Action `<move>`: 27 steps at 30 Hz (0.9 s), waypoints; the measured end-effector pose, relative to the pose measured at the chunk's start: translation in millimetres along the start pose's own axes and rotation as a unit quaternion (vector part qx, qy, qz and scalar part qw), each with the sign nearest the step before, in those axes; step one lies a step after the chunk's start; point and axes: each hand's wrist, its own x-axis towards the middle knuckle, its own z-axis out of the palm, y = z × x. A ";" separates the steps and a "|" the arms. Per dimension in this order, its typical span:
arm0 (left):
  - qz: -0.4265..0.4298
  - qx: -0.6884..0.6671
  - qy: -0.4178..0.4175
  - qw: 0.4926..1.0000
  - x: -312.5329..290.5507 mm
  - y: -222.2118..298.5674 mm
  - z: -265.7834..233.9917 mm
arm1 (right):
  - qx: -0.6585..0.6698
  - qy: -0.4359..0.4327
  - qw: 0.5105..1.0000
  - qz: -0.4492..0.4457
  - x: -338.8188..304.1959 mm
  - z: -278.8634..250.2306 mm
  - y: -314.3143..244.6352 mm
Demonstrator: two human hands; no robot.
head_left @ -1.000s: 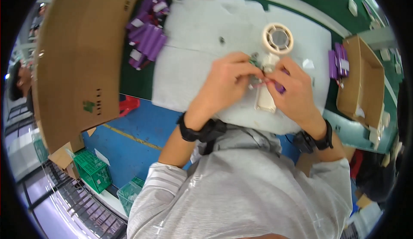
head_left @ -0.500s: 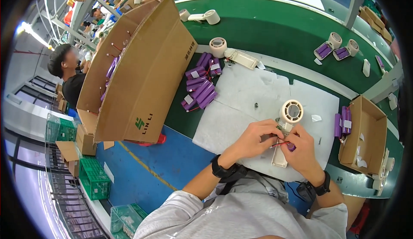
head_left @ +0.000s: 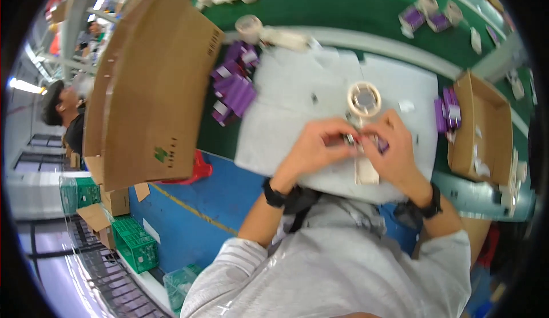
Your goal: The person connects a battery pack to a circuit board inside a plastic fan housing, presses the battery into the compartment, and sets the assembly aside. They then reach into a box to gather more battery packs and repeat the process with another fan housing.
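Note:
My left hand (head_left: 320,145) is closed in a pinch above the white mat. At its fingertips is a small pale piece with a bit of red wire, blurred by motion. Close against it, my right hand (head_left: 394,149) has its fingers curled round a purple battery pack (head_left: 382,144), which is mostly hidden. Just beyond the fingers lies the round cream head of a handheld fan (head_left: 364,83), with a grille in its middle. Below my hands, the fan's open pale handle shell (head_left: 366,172) rests on the mat (head_left: 286,112).
Purple battery packs (head_left: 235,92) lie in a pile beside a tall cardboard box (head_left: 154,100) at left. More packs (head_left: 447,112) sit by a small open carton (head_left: 492,129) at right. Fan parts (head_left: 249,27) stand along the far edge. A person (head_left: 66,115) sits beyond the tall box.
The view has shifted, so the table things appear higher and further left. My hands stay together over the fan handle. The wire stretch between them shows less now.

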 end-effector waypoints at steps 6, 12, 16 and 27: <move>-0.014 0.012 0.063 0.998 1.3 5.6 -4.6 | 0.040 0.000 0.999 -0.011 5.3 3.2 1.7; -0.047 0.020 0.086 0.995 -0.4 3.3 -0.8 | 0.011 -0.017 0.999 -0.026 0.1 -1.0 2.2; -0.026 -0.004 0.092 0.995 -0.4 5.2 -0.8 | -0.029 -0.005 0.998 -0.060 4.6 1.2 0.5; -0.009 0.089 0.037 0.995 -3.9 2.4 -3.4 | 0.019 -0.048 0.999 0.004 1.7 -3.7 -3.3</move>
